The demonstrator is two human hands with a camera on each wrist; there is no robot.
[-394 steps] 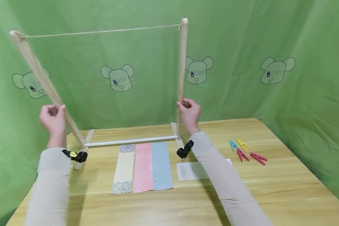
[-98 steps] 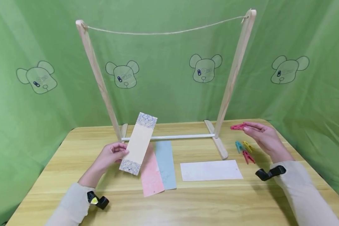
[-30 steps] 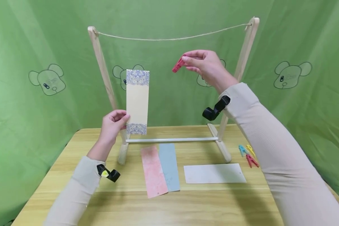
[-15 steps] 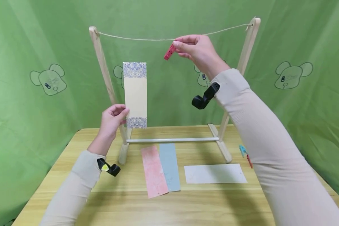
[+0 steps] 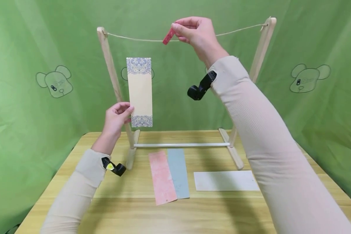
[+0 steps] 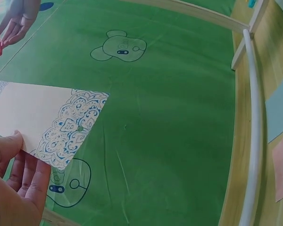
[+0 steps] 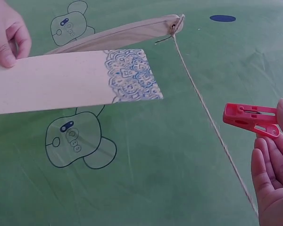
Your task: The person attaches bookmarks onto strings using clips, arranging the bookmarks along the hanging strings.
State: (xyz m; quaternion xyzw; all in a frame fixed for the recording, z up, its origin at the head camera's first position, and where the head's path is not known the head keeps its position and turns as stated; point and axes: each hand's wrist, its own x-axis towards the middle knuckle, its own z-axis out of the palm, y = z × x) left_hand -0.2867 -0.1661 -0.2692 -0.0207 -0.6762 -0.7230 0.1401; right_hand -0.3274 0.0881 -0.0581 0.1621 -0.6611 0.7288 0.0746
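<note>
Head view: left hand [image 5: 115, 117] grips the patterned card [image 5: 140, 92] upright, below the string [image 5: 134, 39]; right hand [image 5: 199, 34] pinches a red clip [image 5: 168, 36] level with it. Step looks like bringing both to the string; next move likely calls for raising the card's top edge. Both sit higher than half a second ago.

Left wrist view: grip lies near the lower pattern.

Right wrist view: clip shows apart from string.

Head view bright, fairly even; soft shadows on table [image 5: 140, 216], one crossing white card [image 5: 204, 182]; pale sheen on table's near side, light streaks on curtain [image 5: 181, 97] upper left. Left-wrist view darker, top-left corner washed out, rod [image 6: 257, 127] bowed by lens. Right-wrist view dull, hazy; post [image 7: 127, 36] curved, clip [image 7: 240, 116] reasonably sharp.
</note>
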